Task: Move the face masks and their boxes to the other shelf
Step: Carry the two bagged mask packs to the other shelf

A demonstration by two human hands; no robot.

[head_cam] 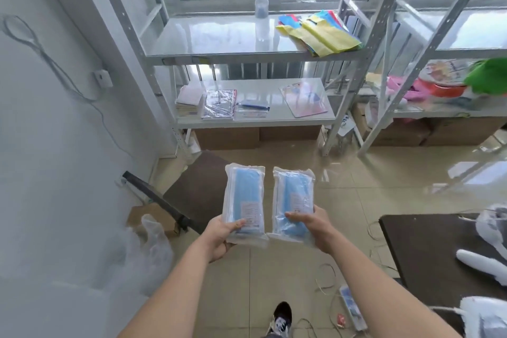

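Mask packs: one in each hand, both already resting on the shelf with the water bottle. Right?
Not quite. The left hand and right hand each grip a mask pack, but the head view shows both held in the air, short of the shelf with the water bottle.

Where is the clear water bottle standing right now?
In the head view, the water bottle stands upright on the upper shelf by the window, left of the coloured bags.

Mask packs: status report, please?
Left hand grips one pack. Right hand grips the other pack. Shelf ahead, path open.
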